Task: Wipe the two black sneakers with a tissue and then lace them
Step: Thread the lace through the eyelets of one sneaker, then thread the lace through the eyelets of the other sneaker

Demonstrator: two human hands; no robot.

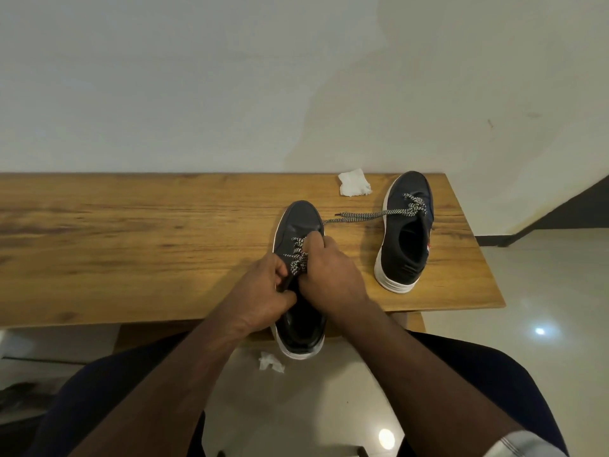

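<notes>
A: From the head camera, what lay around the work?

B: A crumpled white tissue [354, 183] sat near the far edge of the brown wooden tabletop [131, 245]. The second black sneaker with a white sole [406, 232] stood by the right edge, toe toward the wall, one end of its black-and-white checked lace [362, 216] trailing left across the wood. Another crumpled white scrap [271, 361] lay on the pale glossy floor [494, 308] below.

A: And the shoe being laced?

B: The nearer black sneaker [300, 225] sat at the near edge, heel hanging over it. The left hand [263, 291] pinched its speckled lace [298, 255] beside the tongue; the right hand [329, 275] was clenched over the eyelets, gripping the lace too. Both hands hid the shoe's middle.

A: The room?

B: A plain off-white wall [230, 77] behind, dark skirting at the right.
</notes>
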